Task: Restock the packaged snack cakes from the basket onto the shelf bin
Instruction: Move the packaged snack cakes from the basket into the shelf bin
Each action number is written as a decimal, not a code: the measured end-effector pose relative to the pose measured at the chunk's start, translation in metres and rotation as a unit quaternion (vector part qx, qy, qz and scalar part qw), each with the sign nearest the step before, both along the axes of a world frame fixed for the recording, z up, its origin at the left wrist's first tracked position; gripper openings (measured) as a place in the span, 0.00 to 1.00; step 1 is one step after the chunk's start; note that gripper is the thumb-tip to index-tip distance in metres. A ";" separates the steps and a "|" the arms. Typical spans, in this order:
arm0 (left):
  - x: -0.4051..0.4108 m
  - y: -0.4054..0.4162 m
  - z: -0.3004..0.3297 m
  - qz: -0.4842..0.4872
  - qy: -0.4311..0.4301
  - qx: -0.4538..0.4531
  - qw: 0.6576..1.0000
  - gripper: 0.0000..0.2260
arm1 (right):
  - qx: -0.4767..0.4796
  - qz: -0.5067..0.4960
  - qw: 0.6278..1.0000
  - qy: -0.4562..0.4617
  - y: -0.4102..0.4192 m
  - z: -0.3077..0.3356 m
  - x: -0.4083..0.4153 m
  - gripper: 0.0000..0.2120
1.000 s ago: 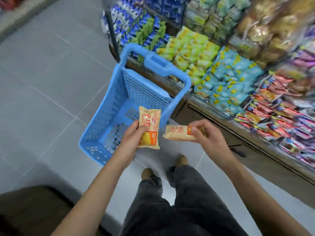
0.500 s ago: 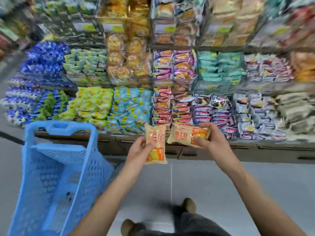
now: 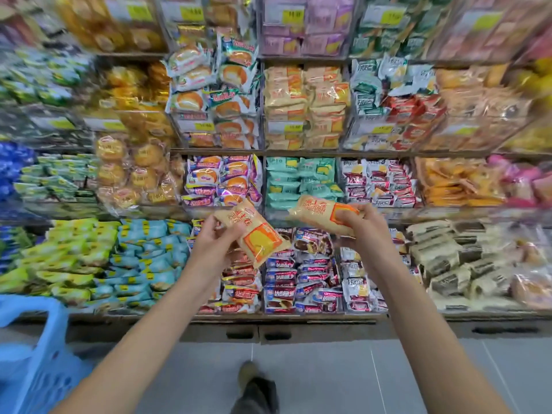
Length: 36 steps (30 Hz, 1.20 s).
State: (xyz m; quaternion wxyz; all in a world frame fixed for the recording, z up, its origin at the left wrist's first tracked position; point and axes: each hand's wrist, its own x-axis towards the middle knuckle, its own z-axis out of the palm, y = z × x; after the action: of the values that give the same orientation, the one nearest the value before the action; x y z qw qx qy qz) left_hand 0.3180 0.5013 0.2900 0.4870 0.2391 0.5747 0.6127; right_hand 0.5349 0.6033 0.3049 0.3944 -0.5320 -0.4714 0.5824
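My left hand (image 3: 213, 242) grips a tan snack cake pack (image 3: 257, 234) with an orange label, tilted down to the right. My right hand (image 3: 363, 231) holds a second matching snack cake pack (image 3: 319, 215) lying nearly flat. Both are raised in front of the shelves at mid height. A clear shelf bin (image 3: 286, 128) stacked with the same tan and orange packs stands two shelves higher, above and between my hands. The blue plastic basket (image 3: 33, 354) is on the floor at the lower left, only its corner in view.
The shelving is packed with bins of wrapped cakes and breads in many colours, from floor level to the top of the view. Cabinet doors with dark handles (image 3: 258, 334) run under the lowest shelf. Grey tiled floor and my shoe (image 3: 249, 373) lie below.
The view has swung from the basket up to the shelves. Both hands rose with their packs toward the shelf front, and the basket slid to the lower left edge.
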 end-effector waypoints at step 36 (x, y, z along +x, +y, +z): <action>-0.001 0.442 0.082 -0.296 0.782 0.030 0.548 0.10 | 0.206 0.037 0.968 -0.139 0.305 0.051 0.034 0.16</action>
State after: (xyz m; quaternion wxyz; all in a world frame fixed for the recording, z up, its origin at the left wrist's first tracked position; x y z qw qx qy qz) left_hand 0.3174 0.9434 0.3722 -0.0086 0.7946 0.6066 0.0218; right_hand 0.5685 0.9088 0.3555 0.4039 -0.4970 -0.6507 0.4079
